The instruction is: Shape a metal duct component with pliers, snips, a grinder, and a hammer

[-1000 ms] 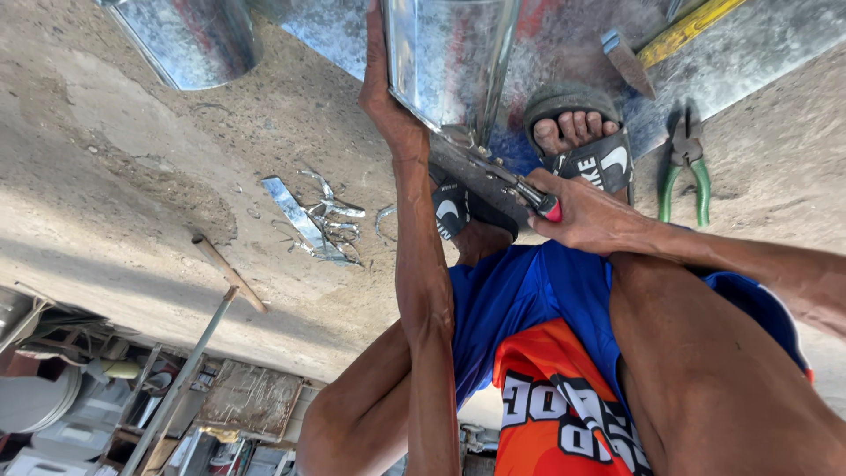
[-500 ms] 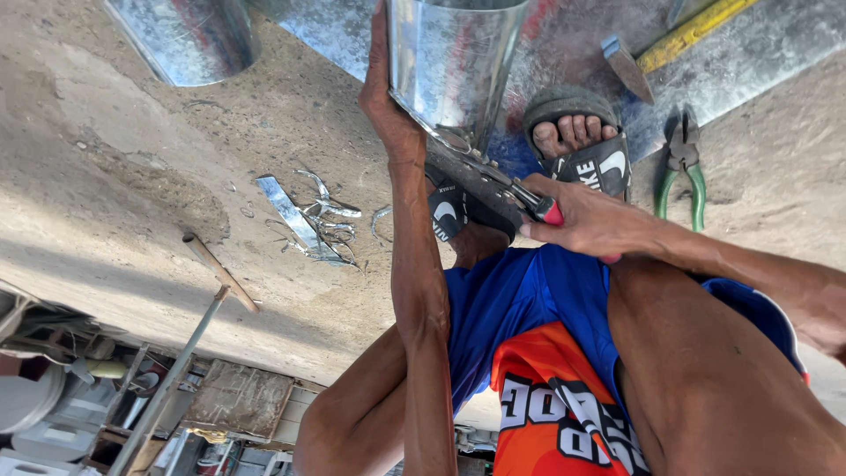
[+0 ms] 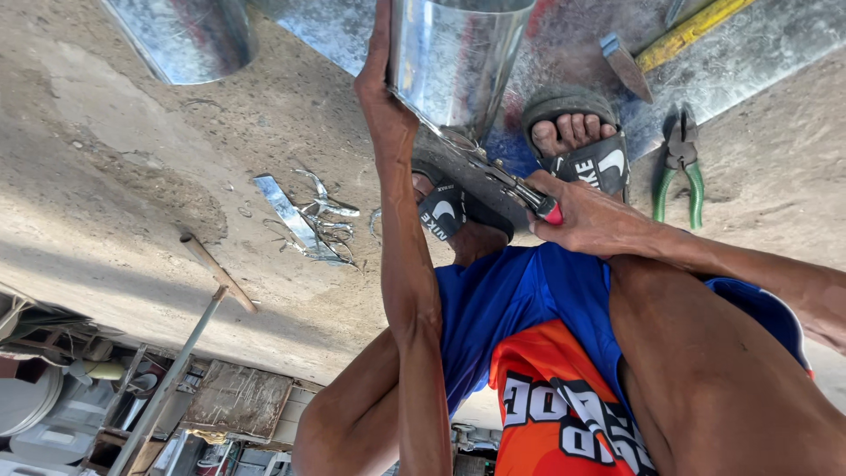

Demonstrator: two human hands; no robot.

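My left hand (image 3: 384,99) grips the side of a shiny galvanized sheet-metal cylinder (image 3: 458,62) that stands between my feet. My right hand (image 3: 589,220) is closed around the red-tipped handles of tin snips (image 3: 498,176). The snips' blades sit at the cylinder's lower edge, but the blade tips are hard to make out. My feet in dark sandals (image 3: 586,154) rest on a metal sheet (image 3: 758,48) lying on the concrete floor.
Green-handled pliers (image 3: 679,167) and a yellow-handled hammer (image 3: 665,40) lie on the right. A second metal cylinder (image 3: 185,35) stands at the upper left. Scrap metal strips (image 3: 304,216) and a wooden stick (image 3: 216,269) lie on the floor to the left.
The view has shifted slightly, so the cylinder's rim now shows at the top. Both hands keep the same hold.
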